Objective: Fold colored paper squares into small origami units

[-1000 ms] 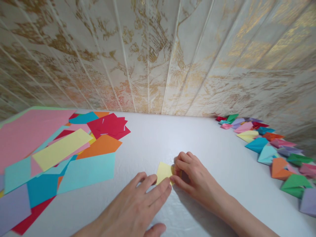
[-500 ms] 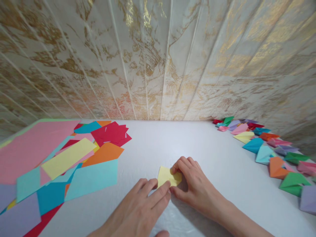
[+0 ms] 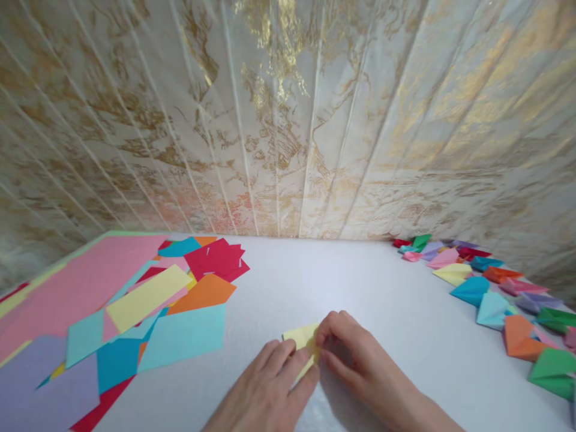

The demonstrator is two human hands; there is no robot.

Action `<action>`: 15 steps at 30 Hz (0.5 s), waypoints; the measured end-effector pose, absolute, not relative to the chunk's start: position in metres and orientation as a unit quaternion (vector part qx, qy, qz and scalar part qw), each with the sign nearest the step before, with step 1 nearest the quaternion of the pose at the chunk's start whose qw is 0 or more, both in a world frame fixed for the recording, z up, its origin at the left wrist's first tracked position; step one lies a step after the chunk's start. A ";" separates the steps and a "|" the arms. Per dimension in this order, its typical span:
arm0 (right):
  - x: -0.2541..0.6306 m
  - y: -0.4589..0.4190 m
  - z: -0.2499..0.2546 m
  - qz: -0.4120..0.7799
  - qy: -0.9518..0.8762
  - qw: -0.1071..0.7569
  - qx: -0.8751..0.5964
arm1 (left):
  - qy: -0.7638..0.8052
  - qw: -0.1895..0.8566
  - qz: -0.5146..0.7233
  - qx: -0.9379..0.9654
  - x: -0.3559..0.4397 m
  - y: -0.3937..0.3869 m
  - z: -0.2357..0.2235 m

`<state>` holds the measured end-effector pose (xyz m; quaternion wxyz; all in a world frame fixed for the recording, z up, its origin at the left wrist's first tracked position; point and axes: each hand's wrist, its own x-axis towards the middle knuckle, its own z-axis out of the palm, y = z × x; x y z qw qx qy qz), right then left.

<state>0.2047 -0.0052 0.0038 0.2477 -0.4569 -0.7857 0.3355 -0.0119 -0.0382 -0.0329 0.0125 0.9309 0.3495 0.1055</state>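
Note:
A small folded piece of pale yellow paper [image 3: 300,337] lies on the white table, partly covered by my fingers. My left hand [image 3: 274,384] rests over its near left side, with the fingers pressing it down. From the right, my right hand [image 3: 355,354] pinches the paper's right edge between thumb and fingertips. The fingers hide the folds on that side.
Overlapping coloured paper sheets cover the left of the table, with a turquoise sheet [image 3: 184,336] and a red stack [image 3: 216,259] nearest the middle. Along the right edge lie rows of folded paper shapes, including an orange one [image 3: 519,337]. A gold-patterned curtain [image 3: 279,120] hangs behind.
The view has tilted up slightly, so the table sits lower. The yellow paper has turned a little under my fingers, and my right hand now grips its right edge.

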 end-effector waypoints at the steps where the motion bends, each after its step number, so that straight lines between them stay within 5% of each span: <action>1: 0.200 -0.007 0.003 0.319 -0.798 0.242 -0.451 | 0.350 0.041 0.098 0.931 -0.012 -0.036 -0.022; 6: 0.191 -0.008 0.003 0.287 -0.815 0.221 -0.451 | 0.364 0.169 0.077 0.913 -0.018 -0.023 0.036; 15: 0.191 -0.012 0.015 0.271 -0.818 0.160 -0.481 | 0.324 0.114 0.105 0.933 -0.019 -0.013 0.023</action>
